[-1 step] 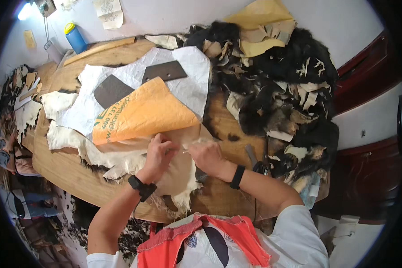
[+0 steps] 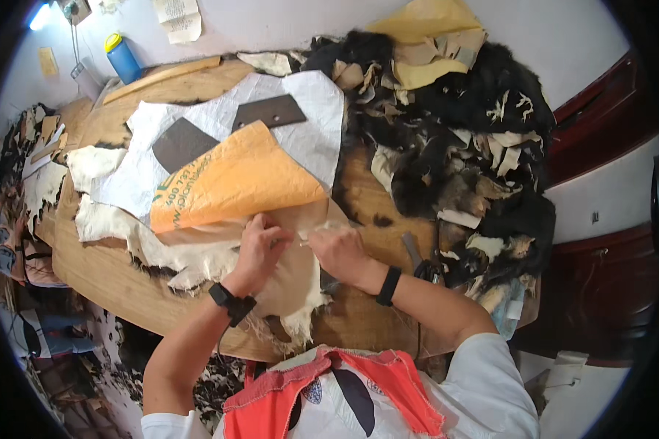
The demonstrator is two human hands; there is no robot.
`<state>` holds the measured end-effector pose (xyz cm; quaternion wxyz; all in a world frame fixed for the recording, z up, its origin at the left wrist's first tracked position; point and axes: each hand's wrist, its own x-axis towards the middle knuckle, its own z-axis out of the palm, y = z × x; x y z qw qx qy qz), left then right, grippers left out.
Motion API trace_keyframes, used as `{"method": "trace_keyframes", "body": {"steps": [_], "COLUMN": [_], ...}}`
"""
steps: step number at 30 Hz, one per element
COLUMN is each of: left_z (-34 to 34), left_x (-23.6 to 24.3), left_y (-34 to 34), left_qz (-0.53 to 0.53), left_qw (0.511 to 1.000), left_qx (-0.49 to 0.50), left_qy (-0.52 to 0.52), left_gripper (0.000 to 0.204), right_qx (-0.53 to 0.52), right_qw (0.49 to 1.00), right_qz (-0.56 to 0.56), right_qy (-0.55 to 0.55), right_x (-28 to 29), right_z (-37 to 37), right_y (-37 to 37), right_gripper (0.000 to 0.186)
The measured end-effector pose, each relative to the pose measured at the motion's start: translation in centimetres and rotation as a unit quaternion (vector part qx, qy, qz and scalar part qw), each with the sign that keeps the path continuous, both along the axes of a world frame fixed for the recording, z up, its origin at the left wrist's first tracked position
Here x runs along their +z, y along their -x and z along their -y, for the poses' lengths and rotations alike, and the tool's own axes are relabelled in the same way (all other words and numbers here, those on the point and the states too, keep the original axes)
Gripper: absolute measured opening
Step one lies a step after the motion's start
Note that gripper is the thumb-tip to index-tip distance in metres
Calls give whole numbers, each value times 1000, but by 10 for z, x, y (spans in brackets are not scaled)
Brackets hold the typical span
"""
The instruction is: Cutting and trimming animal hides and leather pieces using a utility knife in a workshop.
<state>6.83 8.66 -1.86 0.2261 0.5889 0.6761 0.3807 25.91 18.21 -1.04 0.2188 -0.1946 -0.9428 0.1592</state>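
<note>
My left hand [image 2: 262,245] is closed, its fingers bent together over a pale animal hide [image 2: 280,285] at the edge of a folded sheet. My right hand [image 2: 339,252] is curled into a fist just to its right, with a tiny pale tip showing at the fingers; what either hand grips is too small to name. The sheet [image 2: 249,175] is orange with green print, folded over on the hide. Under it lies a white woven sheet [image 2: 322,110]. Two dark flat templates rest there: a rounded one [image 2: 183,145] and a longer one with a hole [image 2: 260,112].
A heap of black fur scraps [image 2: 447,161] covers the table's right side, with yellow paper [image 2: 425,22] at the back. Near my right forearm lies a grey-handled tool [image 2: 411,249]. A blue jar with yellow lid [image 2: 124,62] and a wooden strip [image 2: 161,79] stand along the wall.
The view has shifted very slightly. Both hands stay at the same spot on the hide, and the sheets and templates have not moved.
</note>
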Motion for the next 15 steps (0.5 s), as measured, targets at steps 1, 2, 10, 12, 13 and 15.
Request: {"method": "trace_keyframes", "body": {"steps": [1,2,10,12,13,15], "left_z": [-2,-2,1,1,1,3], "left_x": [-2,-1,-1,-4,-7,-13], "left_y": [-1,-1,3,4,4,7], "left_qz": [-5,0,14,17,12,6], "left_qw": [1000,1000,1000,1000,1000,1000], "left_qx": [7,11,-2,0,-4,-5], "left_qy": [-25,-18,-21,-22,-24,-28], "left_gripper": [15,15,18,21,22,24], "right_qx": [-1,3,-17,-25,-23,-17], "right_qw": [1000,999,1000,1000,1000,1000], "right_qz": [9,16,5,4,3,4], "right_qy": [-13,-27,-19,-6,-8,-21], "right_x": [0,2,4,-1,-1,0], "right_z": [-1,-2,4,3,2,1], "right_y": [0,0,-11,-12,-11,-8], "right_gripper": [6,6,14,14,14,10]}}
